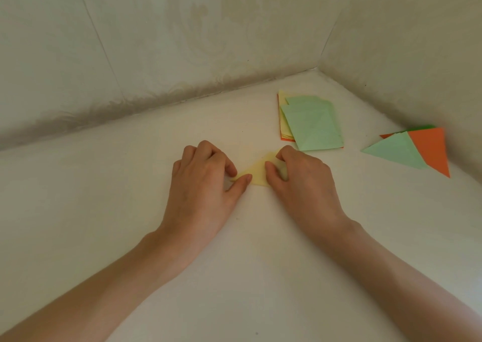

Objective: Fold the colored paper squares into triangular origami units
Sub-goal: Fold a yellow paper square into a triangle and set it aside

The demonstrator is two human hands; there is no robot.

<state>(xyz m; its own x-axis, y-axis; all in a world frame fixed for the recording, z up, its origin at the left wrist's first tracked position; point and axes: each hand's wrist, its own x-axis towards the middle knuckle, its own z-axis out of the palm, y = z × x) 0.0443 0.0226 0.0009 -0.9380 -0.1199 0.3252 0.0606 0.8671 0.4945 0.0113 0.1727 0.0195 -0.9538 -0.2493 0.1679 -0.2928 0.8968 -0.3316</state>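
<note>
A pale yellow paper (257, 172), partly folded, lies flat on the white surface between my hands. My left hand (202, 177) presses its left tip with thumb and fingertips. My right hand (300, 177) pinches and holds down its right side, hiding that part. Behind and to the right lies a stack of paper squares (311, 122) with light green sheets on top and yellow and orange ones below. Further right sit folded triangles, a light green triangle (396, 151) overlapping an orange triangle (433, 148).
The white surface (130, 185) meets pale patterned walls at the back and at the right, forming a corner (319, 66) behind the stack. The folded triangles lie close to the right wall.
</note>
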